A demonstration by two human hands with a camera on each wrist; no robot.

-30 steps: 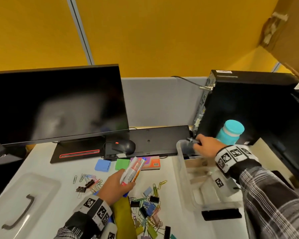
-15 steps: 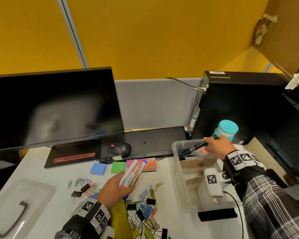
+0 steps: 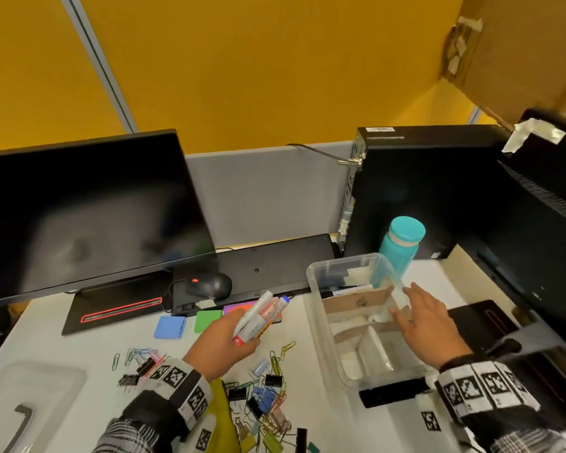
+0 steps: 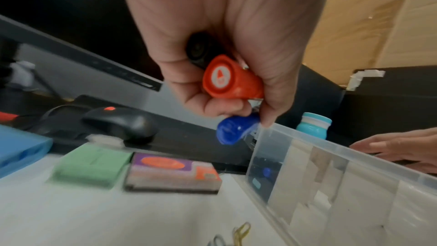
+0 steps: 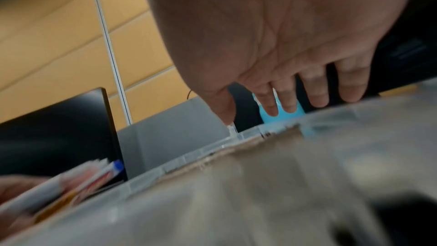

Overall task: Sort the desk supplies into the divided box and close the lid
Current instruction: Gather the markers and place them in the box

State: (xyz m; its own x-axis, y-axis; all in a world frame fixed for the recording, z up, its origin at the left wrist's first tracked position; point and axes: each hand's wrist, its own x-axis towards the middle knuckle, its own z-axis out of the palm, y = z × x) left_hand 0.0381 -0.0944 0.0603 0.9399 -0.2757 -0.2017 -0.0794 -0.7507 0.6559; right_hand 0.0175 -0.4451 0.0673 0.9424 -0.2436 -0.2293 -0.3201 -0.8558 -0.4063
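My left hand (image 3: pixel 224 343) grips a bundle of markers (image 3: pixel 261 317), whose orange and blue caps (image 4: pixel 230 78) show in the left wrist view, just left of the clear divided box (image 3: pixel 321 317). A black marker (image 3: pixel 348 291) lies in the box's far compartment behind a cardboard divider (image 3: pixel 356 300). My right hand (image 3: pixel 427 318) hovers over the box's right side with fingers (image 5: pixel 316 89) straight and spread, holding nothing. The clear lid (image 3: pixel 30 403) with a grey handle lies at the desk's front left. Paper clips and binder clips (image 3: pixel 265 392) are scattered near my left wrist.
Blue (image 3: pixel 170 326) and green (image 3: pixel 208 319) sticky-note pads and an orange-purple pad (image 4: pixel 172 171) lie behind the left hand. A mouse (image 3: pixel 211 285), a monitor (image 3: pixel 85 210), a teal bottle (image 3: pixel 402 243) and a black computer tower (image 3: pixel 415 191) stand at the back.
My right hand let go of the black marker into the far compartment and drew back toward me over the box, now empty. My left hand moved the markers closer to the box.
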